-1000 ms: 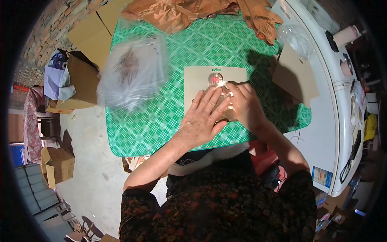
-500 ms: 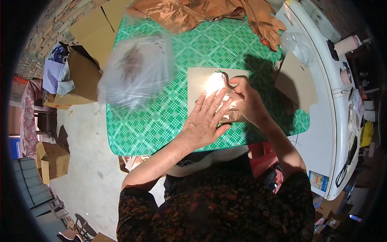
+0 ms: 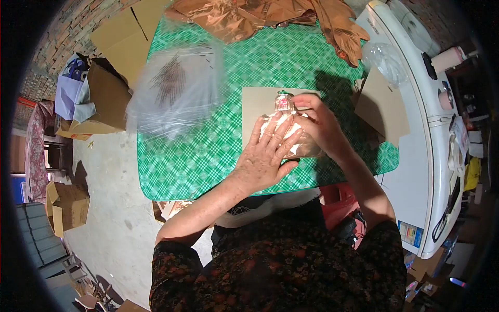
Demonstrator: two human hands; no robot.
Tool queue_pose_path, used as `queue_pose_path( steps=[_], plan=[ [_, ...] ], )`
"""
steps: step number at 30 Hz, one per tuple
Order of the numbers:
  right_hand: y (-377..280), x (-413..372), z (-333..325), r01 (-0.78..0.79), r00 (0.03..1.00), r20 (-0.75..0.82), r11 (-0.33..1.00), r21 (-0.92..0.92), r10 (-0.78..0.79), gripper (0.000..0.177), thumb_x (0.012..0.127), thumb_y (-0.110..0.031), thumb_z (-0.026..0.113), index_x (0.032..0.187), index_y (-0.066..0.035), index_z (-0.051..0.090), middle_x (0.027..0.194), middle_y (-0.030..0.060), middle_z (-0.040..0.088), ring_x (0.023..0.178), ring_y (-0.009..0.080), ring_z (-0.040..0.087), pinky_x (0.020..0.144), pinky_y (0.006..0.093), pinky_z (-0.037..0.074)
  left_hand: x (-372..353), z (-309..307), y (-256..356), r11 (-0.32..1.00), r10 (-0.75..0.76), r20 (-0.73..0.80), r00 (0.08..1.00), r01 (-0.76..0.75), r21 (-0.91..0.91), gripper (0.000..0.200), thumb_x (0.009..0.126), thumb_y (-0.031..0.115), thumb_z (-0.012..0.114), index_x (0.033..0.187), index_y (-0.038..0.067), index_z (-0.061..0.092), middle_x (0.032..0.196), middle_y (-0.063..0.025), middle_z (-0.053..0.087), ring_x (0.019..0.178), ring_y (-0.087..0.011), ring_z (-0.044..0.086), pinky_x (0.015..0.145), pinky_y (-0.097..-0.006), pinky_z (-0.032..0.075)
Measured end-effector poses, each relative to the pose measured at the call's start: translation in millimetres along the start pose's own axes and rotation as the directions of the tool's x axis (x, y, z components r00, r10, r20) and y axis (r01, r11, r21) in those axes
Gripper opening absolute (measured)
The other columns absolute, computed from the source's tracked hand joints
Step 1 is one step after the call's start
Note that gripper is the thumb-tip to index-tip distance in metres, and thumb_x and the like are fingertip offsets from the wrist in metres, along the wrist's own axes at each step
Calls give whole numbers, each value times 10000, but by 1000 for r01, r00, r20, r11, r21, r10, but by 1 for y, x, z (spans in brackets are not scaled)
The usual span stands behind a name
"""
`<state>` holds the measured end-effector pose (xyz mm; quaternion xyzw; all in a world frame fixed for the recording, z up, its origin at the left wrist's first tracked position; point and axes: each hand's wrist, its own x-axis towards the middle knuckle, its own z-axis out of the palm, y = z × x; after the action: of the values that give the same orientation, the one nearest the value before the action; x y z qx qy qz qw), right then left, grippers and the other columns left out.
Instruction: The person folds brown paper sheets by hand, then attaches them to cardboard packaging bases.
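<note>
A shiny copper-brown foil piece [image 3: 306, 148] lies on a beige cardboard sheet [image 3: 252, 101] near the table's front edge. Its upper end [image 3: 283, 102] is narrow and crinkled, with a pink mark and a bit of green at the tip. My left hand [image 3: 267, 143] rests flat on the foil, fingers spread, covering much of it. Beside the narrow end, my right hand [image 3: 318, 119] has its fingers bent and apart, reaching over the foil's upper right. Glare and both hands hide part of the foil's outline.
Clear plastic bags [image 3: 176, 88] lie at the left on the green checked tablecloth [image 3: 234, 67]. More brown foil pieces [image 3: 228, 23] are heaped along the far edge. Another cardboard sheet [image 3: 379, 104] leans at the right by a white fridge [image 3: 410, 177]. Open cartons [image 3: 112, 99] stand left.
My right hand has drawn slightly down and right from the foil's top, its fingers opening. The dark curled edge there no longer shows, and the pink-marked end is visible. My left hand stays put.
</note>
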<state>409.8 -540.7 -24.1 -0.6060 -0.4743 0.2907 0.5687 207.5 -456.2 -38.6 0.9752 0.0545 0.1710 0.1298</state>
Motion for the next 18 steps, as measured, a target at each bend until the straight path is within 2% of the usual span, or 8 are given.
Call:
queue_pose_path(
  steps=[3,6,9,11,14,15,18],
  plan=[
    [5,-3,-4,25,998,64,980,-195,-13,309,1026,-99,645,1322,-19,610,1205,148,691,1080,222,702,916,348,562,0,2,-1,1000,-3,-7,1000,3,-1,833,1016,530,603,1679,154,267,1738,-222,200,1612,-439,175,1296,-630,120],
    [-11,-8,-4,-127,989,50,966,-225,141,273,1038,-145,632,1271,-1,639,1236,174,697,1105,230,709,921,352,561,-1,3,-1,1000,-3,-11,1000,3,-14,838,1019,530,600,1681,159,244,1739,-230,188,1612,-445,171,1297,-630,118],
    [-22,-6,-4,-199,964,130,954,-224,232,350,1022,-186,660,1316,1,624,1248,192,703,1109,254,716,931,369,561,-2,7,-3,1000,7,-31,1000,-8,-23,844,1023,530,598,1680,161,219,1737,-241,181,1611,-451,170,1298,-631,115],
    [-14,-5,-6,-102,977,160,967,-235,142,397,1014,-215,671,1340,4,617,1231,197,715,1098,263,720,938,373,560,-3,8,-4,1000,13,-40,999,-14,-22,844,1026,530,596,1678,161,208,1734,-247,180,1609,-456,174,1299,-633,115],
    [-14,-3,-10,-7,978,200,965,-261,61,452,1003,-235,685,1367,20,607,1202,206,728,1084,265,724,943,370,559,-3,7,-3,1000,18,-57,998,-17,22,769,1029,549,565,1621,96,373,1721,-239,236,1604,-429,198,1296,-619,149],
    [-15,-3,-11,15,976,212,962,-271,45,468,999,-238,689,1374,28,604,1192,210,732,1080,264,725,944,367,559,-3,7,-3,1000,17,-60,998,-16,26,764,1029,549,564,1615,95,379,1720,-240,238,1604,-429,198,1296,-619,149],
    [-16,5,-14,-78,966,223,968,-236,133,454,982,-223,709,1331,57,631,1186,222,733,1089,269,721,948,369,557,-2,6,-2,999,15,-60,998,-13,35,749,1029,550,564,1598,91,399,1716,-242,245,1603,-429,201,1294,-621,154]
  ],
)
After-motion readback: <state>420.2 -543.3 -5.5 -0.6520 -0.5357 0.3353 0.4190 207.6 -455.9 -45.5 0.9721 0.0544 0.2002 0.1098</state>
